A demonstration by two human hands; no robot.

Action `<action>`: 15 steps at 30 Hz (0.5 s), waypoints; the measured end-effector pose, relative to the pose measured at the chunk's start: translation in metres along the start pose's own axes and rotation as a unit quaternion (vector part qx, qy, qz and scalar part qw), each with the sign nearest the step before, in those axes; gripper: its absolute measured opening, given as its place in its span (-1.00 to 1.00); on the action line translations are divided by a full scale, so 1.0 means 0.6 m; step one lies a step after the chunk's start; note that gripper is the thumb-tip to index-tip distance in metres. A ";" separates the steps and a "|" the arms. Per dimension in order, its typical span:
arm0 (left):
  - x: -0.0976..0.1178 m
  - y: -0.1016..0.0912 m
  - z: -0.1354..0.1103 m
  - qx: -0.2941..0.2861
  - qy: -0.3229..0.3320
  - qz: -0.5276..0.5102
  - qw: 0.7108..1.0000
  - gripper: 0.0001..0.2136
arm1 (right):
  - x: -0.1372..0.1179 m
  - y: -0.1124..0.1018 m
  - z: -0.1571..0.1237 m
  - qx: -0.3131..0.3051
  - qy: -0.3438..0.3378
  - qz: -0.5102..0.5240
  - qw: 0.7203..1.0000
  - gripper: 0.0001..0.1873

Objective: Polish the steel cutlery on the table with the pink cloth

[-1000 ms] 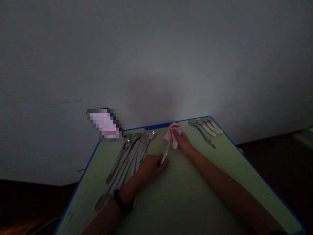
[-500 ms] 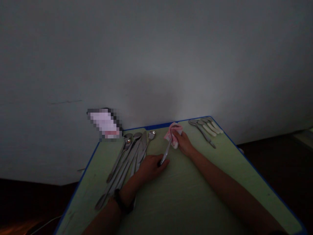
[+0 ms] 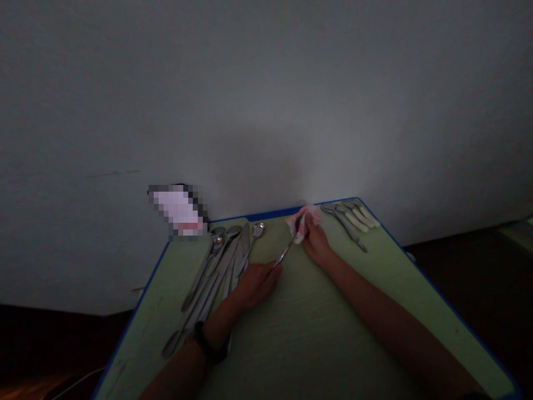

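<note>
My left hand (image 3: 255, 284) rests on the green table (image 3: 316, 339) and pinches the near end of a thin metal utensil (image 3: 285, 253). The utensil slants up and to the right, and its far end is wrapped in a pink and white cloth (image 3: 303, 220). My right hand (image 3: 315, 243) is closed on that cloth near the table's far edge. A dark band sits on my left wrist.
Several long metal spoons and knives (image 3: 216, 272) lie in a loose bunch on the left of the table. A row of white-handled spoons (image 3: 352, 219) lies at the far right corner. A blurred-out object (image 3: 178, 211) stands off the far left corner. A grey wall rises behind.
My right hand and the cloth have slid away along the utensil toward its far end. The utensil now slants more to the right, and my left hand has shifted slightly.
</note>
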State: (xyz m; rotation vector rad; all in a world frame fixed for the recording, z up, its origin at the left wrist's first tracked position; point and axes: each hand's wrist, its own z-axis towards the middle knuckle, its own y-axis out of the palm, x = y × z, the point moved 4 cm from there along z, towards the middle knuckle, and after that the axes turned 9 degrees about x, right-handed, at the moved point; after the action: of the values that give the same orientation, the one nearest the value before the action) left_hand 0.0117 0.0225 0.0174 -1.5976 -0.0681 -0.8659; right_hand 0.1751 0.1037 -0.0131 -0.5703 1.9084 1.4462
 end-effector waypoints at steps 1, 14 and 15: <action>0.000 0.000 0.000 -0.003 -0.002 -0.003 1.000 -0.61 | -0.001 0.000 0.001 0.001 0.004 0.015 1.000 -0.65; -0.009 -0.001 -0.004 0.000 -0.030 -0.093 0.995 -0.51 | 0.005 0.000 -0.007 -0.106 0.053 -0.096 0.988 -0.70; -0.009 -0.002 -0.004 -0.002 -0.026 -0.098 0.995 -0.50 | 0.004 0.002 -0.010 -0.115 0.059 -0.105 0.986 -0.70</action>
State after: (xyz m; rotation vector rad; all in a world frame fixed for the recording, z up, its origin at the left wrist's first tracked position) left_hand 0.0062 0.0227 0.0152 -1.6353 -0.2645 -0.9760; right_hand 0.1715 0.0986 -0.0130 -0.9546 1.7190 1.5326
